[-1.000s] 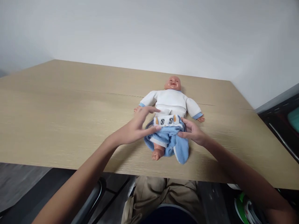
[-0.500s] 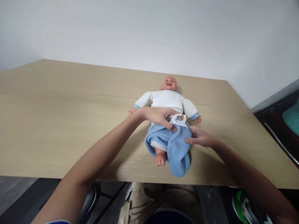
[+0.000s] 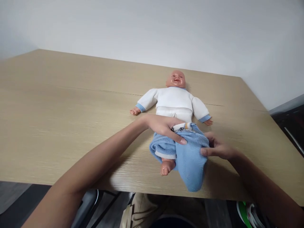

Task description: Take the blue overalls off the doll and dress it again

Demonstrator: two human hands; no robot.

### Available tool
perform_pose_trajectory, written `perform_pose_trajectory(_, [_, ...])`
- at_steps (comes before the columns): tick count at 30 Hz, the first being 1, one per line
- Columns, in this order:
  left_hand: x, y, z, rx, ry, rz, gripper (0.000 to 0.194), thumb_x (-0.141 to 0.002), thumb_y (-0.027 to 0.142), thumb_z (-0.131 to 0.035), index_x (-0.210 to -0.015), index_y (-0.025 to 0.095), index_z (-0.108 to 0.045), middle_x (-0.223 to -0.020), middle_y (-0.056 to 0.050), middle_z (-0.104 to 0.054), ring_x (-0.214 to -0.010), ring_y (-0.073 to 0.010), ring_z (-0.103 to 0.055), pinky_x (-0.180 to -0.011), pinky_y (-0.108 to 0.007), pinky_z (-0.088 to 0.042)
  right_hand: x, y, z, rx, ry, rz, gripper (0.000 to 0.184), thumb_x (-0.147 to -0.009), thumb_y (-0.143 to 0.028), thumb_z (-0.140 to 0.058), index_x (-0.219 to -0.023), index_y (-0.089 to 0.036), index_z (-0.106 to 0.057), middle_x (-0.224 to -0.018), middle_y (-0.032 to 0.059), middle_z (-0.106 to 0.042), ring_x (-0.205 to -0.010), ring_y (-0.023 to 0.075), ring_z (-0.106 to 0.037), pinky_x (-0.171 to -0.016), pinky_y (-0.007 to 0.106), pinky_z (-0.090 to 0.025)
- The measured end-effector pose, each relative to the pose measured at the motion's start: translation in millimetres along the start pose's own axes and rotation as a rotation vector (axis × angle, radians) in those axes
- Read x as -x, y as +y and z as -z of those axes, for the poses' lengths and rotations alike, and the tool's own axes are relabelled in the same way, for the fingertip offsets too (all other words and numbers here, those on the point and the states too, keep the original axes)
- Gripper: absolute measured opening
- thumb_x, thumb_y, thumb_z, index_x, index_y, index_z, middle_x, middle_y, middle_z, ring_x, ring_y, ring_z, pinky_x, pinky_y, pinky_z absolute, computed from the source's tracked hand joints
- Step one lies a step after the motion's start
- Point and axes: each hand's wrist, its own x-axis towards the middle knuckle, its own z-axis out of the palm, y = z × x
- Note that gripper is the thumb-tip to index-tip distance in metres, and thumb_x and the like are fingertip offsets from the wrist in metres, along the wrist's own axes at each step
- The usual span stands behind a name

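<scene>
A baby doll (image 3: 174,98) in a white top with blue cuffs lies on its back on the table, its head away from me. Light blue fleece pants (image 3: 191,166) cover its legs. One bare foot (image 3: 167,167) pokes out of the cuff on the left; the other pant leg hangs limp, and any foot inside is hidden. My left hand (image 3: 166,127) is closed on the waistband, its thumb on the blue front and its fingers tucked inside. On the other side, my right hand (image 3: 218,148) pinches the pants' outer edge between thumb and fingers.
The wooden table (image 3: 83,126) runs back to a pale wall (image 3: 142,31). A dark piece of furniture (image 3: 291,123) stands at the right. Below the front edge are a chair (image 3: 87,204) and a green and white item (image 3: 244,213).
My right hand has drawn the side of the pants outward to the right, stretching the fabric wider. More of the doll's white midriff shows above the waistband. The view has shifted slightly.
</scene>
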Motion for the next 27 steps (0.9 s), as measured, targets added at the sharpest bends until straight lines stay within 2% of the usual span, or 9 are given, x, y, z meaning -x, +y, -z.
perform_pose_trajectory(3, [0, 3, -2.7, -0.006, -0.074, 0.052, 0.035, -0.093, 0.045, -0.096, -0.108, 0.015, -0.084, -0.11, -0.006, -0.086, -0.104, -0.0256, -0.08, -0.092, -0.03, -0.067, -2, 4, -5, -0.15, 0.261, 0.113, 0.047, -0.085, -0.067, -0.099, -0.095, -0.026, -0.08, -0.08, -0.0026, -0.067, -0.07, 0.0153, -0.06, -0.068, 0.027, -0.054])
perform_pose_trajectory(6, [-1, 5, -6.5, -0.035, -0.109, 0.084, 0.033, -0.09, 0.041, -0.097, -0.105, 0.015, -0.084, -0.106, -0.006, -0.087, -0.1, -0.0259, -0.08, -0.091, -0.031, -0.068, -7, 8, -9, -0.193, 0.368, 0.099, 0.049, -0.087, -0.073, -0.095, -0.102, -0.029, -0.081, -0.086, -0.0018, -0.073, -0.075, 0.0167, -0.066, -0.075, 0.028, -0.059])
perform_pose_trajectory(9, [-2, 6, -7.7, -0.053, -0.069, 0.04, 0.028, -0.094, 0.039, -0.093, -0.105, 0.015, -0.085, -0.107, -0.006, -0.087, -0.104, -0.0263, -0.08, -0.098, -0.031, -0.067, -7, 8, -5, -0.053, 0.28, 0.037, 0.053, -0.093, -0.076, -0.088, -0.112, -0.027, -0.082, -0.096, -0.0003, -0.076, -0.082, 0.0168, -0.068, -0.077, 0.027, -0.059])
perform_pose_trajectory(14, [0, 1, -4.9, -0.017, -0.001, 0.01, 0.031, -0.099, 0.043, -0.09, -0.113, 0.016, -0.087, -0.116, -0.007, -0.087, -0.113, -0.0272, -0.08, -0.102, -0.03, -0.067, 3, 5, 8, 0.086, -0.145, -0.053, 0.066, -0.085, -0.076, -0.094, -0.116, -0.018, -0.084, -0.102, 0.0034, -0.077, -0.085, 0.0185, -0.068, -0.074, 0.027, -0.056])
perform_pose_trajectory(16, [0, -1, -5.2, 0.005, 0.024, 0.008, 0.03, -0.095, 0.042, -0.093, -0.11, 0.016, -0.087, -0.111, -0.006, -0.087, -0.105, -0.0248, -0.081, -0.091, -0.027, -0.068, 4, 8, 9, 0.056, -0.117, -0.006, 0.068, -0.08, -0.071, -0.1, -0.119, -0.019, -0.083, -0.101, 0.0027, -0.077, -0.087, 0.019, -0.068, -0.077, 0.027, -0.057])
perform_pose_trajectory(18, [0, -3, -6.6, 0.066, 0.001, 0.006, 0.035, -0.085, 0.041, -0.102, -0.104, 0.017, -0.086, -0.103, -0.005, -0.086, -0.096, -0.0234, -0.081, -0.084, -0.025, -0.068, 3, 12, 6, -0.019, 0.001, 0.054, 0.064, -0.079, -0.068, -0.102, -0.118, -0.021, -0.082, -0.097, 0.0012, -0.075, -0.085, 0.0182, -0.068, -0.08, 0.028, -0.058])
perform_pose_trajectory(22, [-2, -5, -10.3, 0.172, -0.063, 0.04, 0.057, -0.062, 0.036, -0.115, -0.107, 0.015, -0.088, -0.104, -0.007, -0.088, -0.094, -0.0266, -0.083, -0.087, -0.03, -0.071, -5, 19, 0, -0.169, 0.188, 0.095, 0.054, -0.085, -0.07, -0.098, -0.106, -0.024, -0.079, -0.087, -0.0018, -0.069, -0.074, 0.0139, -0.061, -0.071, 0.025, -0.055])
perform_pose_trajectory(25, [-3, -9, -12.1, 0.133, -0.04, 0.021, 0.047, -0.07, 0.034, -0.111, -0.107, 0.015, -0.089, -0.105, -0.008, -0.089, -0.094, -0.0256, -0.084, -0.093, -0.029, -0.07, -8, 16, -3, -0.1, 0.14, 0.07, 0.051, -0.093, -0.07, -0.092, -0.101, -0.022, -0.076, -0.085, -0.0018, -0.068, -0.073, 0.0133, -0.059, -0.07, 0.024, -0.054])
perform_pose_trajectory(27, [-4, -11, -12.5, 0.107, -0.018, -0.02, 0.039, -0.078, 0.035, -0.106, -0.107, 0.015, -0.09, -0.108, -0.008, -0.089, -0.101, -0.0253, -0.085, -0.101, -0.029, -0.068, -7, 9, -4, 0.007, 0.016, 0.056, 0.053, -0.095, -0.071, -0.089, -0.102, -0.02, -0.077, -0.089, -0.0002, -0.072, -0.079, 0.0147, -0.065, -0.075, 0.025, -0.058])
